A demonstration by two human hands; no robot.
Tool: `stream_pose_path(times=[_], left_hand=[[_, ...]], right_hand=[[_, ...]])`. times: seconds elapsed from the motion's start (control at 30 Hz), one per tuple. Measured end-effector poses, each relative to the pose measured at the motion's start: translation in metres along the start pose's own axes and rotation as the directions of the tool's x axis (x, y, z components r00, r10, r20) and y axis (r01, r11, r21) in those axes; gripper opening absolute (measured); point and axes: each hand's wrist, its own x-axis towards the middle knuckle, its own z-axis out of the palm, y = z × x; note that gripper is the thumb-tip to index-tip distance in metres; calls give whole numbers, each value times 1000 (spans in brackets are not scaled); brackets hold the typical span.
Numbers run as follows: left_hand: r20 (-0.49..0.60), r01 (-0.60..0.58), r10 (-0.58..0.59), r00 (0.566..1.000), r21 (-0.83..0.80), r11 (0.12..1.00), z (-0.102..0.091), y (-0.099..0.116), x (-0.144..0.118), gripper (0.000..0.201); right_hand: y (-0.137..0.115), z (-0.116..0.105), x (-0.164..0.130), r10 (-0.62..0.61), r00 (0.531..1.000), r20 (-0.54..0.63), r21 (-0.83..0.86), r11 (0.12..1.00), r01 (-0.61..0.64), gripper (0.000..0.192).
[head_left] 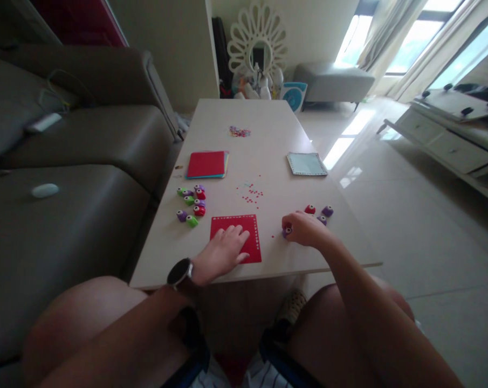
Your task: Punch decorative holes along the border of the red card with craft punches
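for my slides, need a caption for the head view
Left hand flat on red paper; right hand on a purple punch on the table.

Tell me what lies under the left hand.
The left hand lies flat on a red paper sheet on the table. Whatever the palm covers on the sheet cannot be seen.

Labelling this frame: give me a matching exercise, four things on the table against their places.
Things:
1. red sheet
2. stack of coloured paper
3. pale blue sheet
4. purple punch

Places:
A. in the right hand
B. far right of the table
C. under the left hand
D. far left, beyond the cluster of punches

Pairs: 1-C, 2-D, 3-B, 4-A
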Motion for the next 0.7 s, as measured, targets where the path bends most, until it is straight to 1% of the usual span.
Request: stream_pose_path(times=[0.03,0.07,0.13,0.23,0.3,0.43,0.47,0.5,0.57,0.6,0.63,0.7], left_hand=[[-24,-2,1,1000,-22,1000,0,8,-6,42],[-11,-31,31,999,-54,998,0,17,-11,40],[22,-112,116,993,-118,987,1,32,-21,31],[38,-191,200,979,-168,967,4,49,-33,33],[53,-203,214,975,-166,965,8,55,-38,38],[114,-170,192,975,-180,969,19,57,-44,44],[122,-165,189,974,-184,969,21,58,-45,44],[126,-162,187,974,-185,969,23,58,-46,45],[130,-168,193,973,-183,969,25,59,-47,47],[130,-172,197,972,-182,968,25,59,-48,48],[131,-176,201,971,-181,968,25,59,-48,48],[128,-184,208,970,-180,966,25,59,-48,48]], right_hand=[[1,1,-1,-21,1000,-4,5,1000,21,18],[2,2,-1,-49,999,-14,22,999,49,20],[2,2,-1,-114,993,-23,88,989,116,23],[-2,-1,0,-211,977,-6,208,956,208,23],[-6,-3,1,-240,971,6,246,941,232,22],[-10,-2,5,-230,968,100,250,948,199,19],[-10,0,6,-222,972,81,240,951,197,23],[-10,2,8,-211,977,29,224,954,199,31],[-9,5,12,-179,976,-124,184,962,200,47],[-8,6,13,-160,969,-188,164,968,192,51],[-7,7,14,-142,964,-225,146,973,177,50],[-5,5,15,-107,968,-228,110,985,135,41]])
